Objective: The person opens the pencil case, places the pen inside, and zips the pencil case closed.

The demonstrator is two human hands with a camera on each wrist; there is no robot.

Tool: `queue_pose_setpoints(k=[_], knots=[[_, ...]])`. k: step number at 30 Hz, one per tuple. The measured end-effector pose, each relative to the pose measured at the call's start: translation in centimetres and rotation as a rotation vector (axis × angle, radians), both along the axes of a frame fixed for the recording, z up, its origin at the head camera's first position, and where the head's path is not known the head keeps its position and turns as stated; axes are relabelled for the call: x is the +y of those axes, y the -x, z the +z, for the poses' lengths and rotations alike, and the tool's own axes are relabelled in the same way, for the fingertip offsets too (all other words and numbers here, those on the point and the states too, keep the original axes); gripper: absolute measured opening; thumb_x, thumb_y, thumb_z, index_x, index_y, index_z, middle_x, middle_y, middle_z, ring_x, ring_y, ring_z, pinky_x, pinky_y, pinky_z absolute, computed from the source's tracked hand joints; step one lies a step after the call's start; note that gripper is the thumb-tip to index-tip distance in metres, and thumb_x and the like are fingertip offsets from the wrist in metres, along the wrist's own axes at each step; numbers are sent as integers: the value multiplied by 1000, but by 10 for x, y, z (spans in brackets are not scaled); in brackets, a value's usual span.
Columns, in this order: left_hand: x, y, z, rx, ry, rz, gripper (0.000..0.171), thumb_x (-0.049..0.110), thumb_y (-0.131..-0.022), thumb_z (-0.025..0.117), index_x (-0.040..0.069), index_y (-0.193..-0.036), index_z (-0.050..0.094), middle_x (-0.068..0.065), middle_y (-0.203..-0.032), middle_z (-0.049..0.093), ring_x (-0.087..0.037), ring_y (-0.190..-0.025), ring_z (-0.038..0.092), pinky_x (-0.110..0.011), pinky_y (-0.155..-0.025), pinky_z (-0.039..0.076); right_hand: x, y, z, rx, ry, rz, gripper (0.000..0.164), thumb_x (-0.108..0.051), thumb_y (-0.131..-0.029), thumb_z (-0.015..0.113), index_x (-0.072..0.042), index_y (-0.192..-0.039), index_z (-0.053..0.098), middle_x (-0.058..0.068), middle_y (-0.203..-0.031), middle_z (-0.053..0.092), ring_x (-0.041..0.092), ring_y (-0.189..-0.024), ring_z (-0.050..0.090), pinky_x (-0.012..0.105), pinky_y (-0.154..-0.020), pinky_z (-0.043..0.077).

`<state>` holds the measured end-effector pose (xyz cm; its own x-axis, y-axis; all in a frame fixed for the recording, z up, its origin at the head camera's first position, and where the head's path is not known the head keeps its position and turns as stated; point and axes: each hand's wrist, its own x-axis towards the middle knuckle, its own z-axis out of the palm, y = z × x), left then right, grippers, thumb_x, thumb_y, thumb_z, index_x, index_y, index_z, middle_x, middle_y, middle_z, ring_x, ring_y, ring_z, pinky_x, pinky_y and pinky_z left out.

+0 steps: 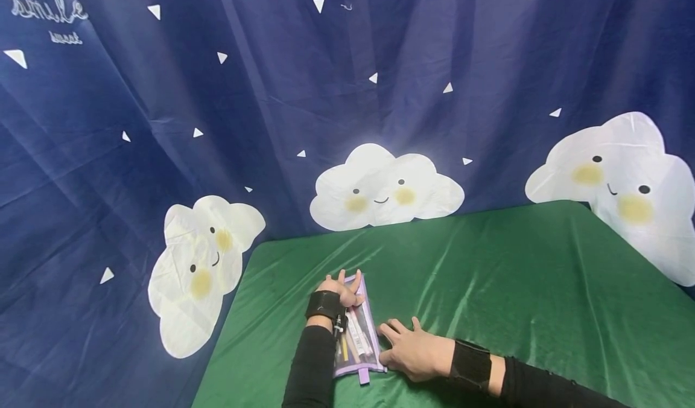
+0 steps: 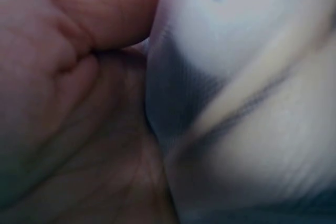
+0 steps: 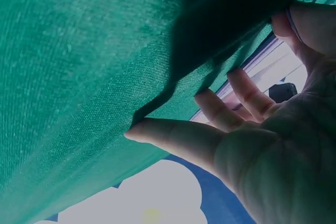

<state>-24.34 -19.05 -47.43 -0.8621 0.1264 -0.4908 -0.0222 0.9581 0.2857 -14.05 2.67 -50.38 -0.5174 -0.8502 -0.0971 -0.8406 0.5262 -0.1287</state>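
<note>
A see-through mesh pencil case (image 1: 367,329) with lilac edging lies on the green cloth, pens and a yellow pencil (image 1: 344,347) showing inside. My left hand (image 1: 338,288) rests over its far part, fingers spread toward the far end. In the left wrist view, the mesh pouch (image 2: 247,93) fills the right side, close against the palm. My right hand (image 1: 415,350) is beside the near right edge, its spread fingertips on the cloth. The thumb is right at the zipped corner. In the right wrist view, the zipper edge (image 3: 262,51) runs behind the fingers.
Green cloth (image 1: 488,263) covers the table and has several creases. Behind and to the left hangs a dark blue curtain (image 1: 260,82) printed with white smiling clouds and small triangles. Black bands (image 1: 470,363) circle both wrists.
</note>
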Motion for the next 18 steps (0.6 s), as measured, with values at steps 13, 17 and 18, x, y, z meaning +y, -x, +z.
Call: queue_pose_setpoints(k=[13, 17, 18], knots=[[27, -15, -9, 191, 130, 85, 65, 42, -97, 63, 30, -157, 39, -14, -167, 29, -47, -154, 21, -74, -115, 29, 13, 10, 1, -170, 214, -42, 13, -37, -101, 58, -29, -92, 54, -3, -123, 56, 14, -118, 52, 54, -96, 53], [55, -26, -14, 538, 195, 40, 48, 32, -88, 76, 11, -130, 66, -17, -136, 62, -39, -128, 56, -58, -98, 53, 23, 23, 9, -242, 397, -95, 11, -32, -102, 58, -22, -97, 55, -7, -96, 54, 3, -85, 48, 23, -73, 47], [61, -30, -13, 624, 174, 21, 42, 29, -86, 77, 8, -122, 69, -16, -125, 68, -37, -117, 63, -53, -89, 58, 26, 26, 11, -262, 437, -109, 10, -30, -103, 57, -20, -100, 55, -7, -94, 54, 3, -82, 48, 21, -70, 44]])
